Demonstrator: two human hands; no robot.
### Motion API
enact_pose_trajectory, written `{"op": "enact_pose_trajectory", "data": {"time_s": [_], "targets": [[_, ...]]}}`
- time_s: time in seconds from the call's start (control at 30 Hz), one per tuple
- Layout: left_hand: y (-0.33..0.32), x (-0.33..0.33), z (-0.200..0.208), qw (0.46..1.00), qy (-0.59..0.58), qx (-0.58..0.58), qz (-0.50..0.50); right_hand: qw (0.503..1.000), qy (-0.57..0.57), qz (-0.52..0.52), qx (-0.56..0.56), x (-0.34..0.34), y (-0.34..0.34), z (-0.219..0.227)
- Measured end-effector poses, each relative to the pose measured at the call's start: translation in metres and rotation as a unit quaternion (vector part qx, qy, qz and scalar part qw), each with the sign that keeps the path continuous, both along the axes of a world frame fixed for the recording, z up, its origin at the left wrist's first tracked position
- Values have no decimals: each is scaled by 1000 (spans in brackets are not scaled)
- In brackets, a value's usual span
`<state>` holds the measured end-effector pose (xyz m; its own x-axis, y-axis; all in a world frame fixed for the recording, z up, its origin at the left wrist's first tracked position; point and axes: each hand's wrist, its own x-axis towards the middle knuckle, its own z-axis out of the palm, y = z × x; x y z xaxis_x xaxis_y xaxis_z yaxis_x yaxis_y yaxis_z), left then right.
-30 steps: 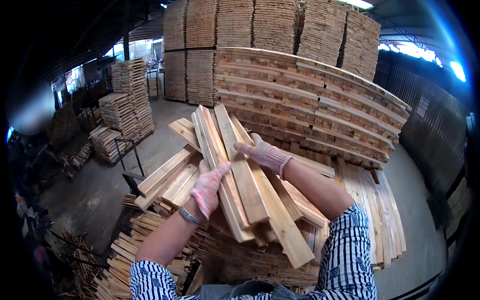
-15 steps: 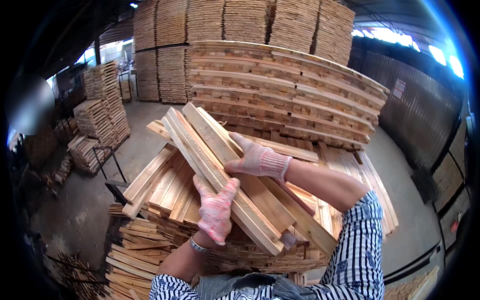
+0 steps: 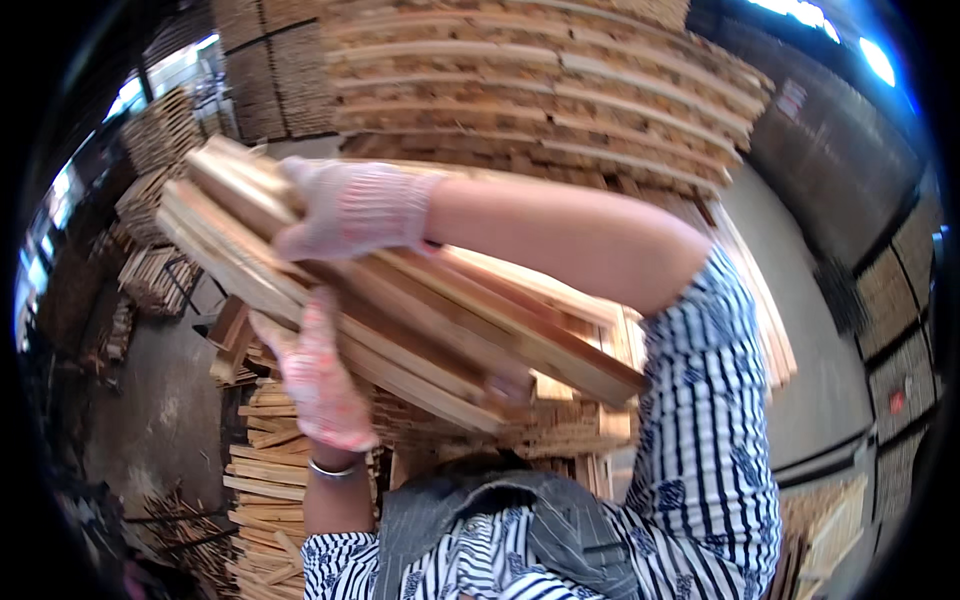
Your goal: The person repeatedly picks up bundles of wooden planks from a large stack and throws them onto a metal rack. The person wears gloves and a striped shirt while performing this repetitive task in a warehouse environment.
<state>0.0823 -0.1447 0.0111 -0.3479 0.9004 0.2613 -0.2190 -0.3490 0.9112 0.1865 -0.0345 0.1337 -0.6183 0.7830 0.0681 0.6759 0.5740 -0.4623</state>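
Several pale sawn wooden planks [image 3: 225, 245] lie bunched together at a slant across the front of me, partly smeared by motion. My left hand [image 3: 322, 378], in a speckled pink and white knit glove, grips them from the near left side with its fingers underneath. From the far side my right hand [image 3: 355, 208], in a similar glove, is closed over the upper planks. A darker plank [image 3: 560, 345] runs beside the bundle toward my right sleeve; whether it is held too, I cannot tell. Below the bundle, the wood is largely hidden.
A tall layered lumber stack [image 3: 540, 90] stands ahead. Loose thin wood strips [image 3: 265, 470] are piled at the lower left, with scattered sticks [image 3: 180, 530] on the floor beyond. More stacked boards [image 3: 150, 200] stand at the far left. Corrugated sheeting [image 3: 830, 150] lines the right.
Both hands have carried the bundle of planks leftward, and it lies at a flatter slant. My right forearm now stretches across the view. The view has tilted down.
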Motion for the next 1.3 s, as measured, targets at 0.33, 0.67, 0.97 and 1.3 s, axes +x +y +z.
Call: {"op": "enact_pose_trajectory", "data": {"time_s": [0.33,0.67,0.97,1.3], "targets": [[19,-56,-30,975,-201,-72,-70,987,-81,95,-102,-7,12,-31],[26,-41,-43,980,-179,-73,-53,979,-183,48,-72,128,-101,-53],[34,-44,-40,972,-198,-109,-60,955,-145,-163,-200,152,-138,14],[40,-26,-34,963,-241,-113,-38,984,37,-70,161,231,-53,-42]]}}
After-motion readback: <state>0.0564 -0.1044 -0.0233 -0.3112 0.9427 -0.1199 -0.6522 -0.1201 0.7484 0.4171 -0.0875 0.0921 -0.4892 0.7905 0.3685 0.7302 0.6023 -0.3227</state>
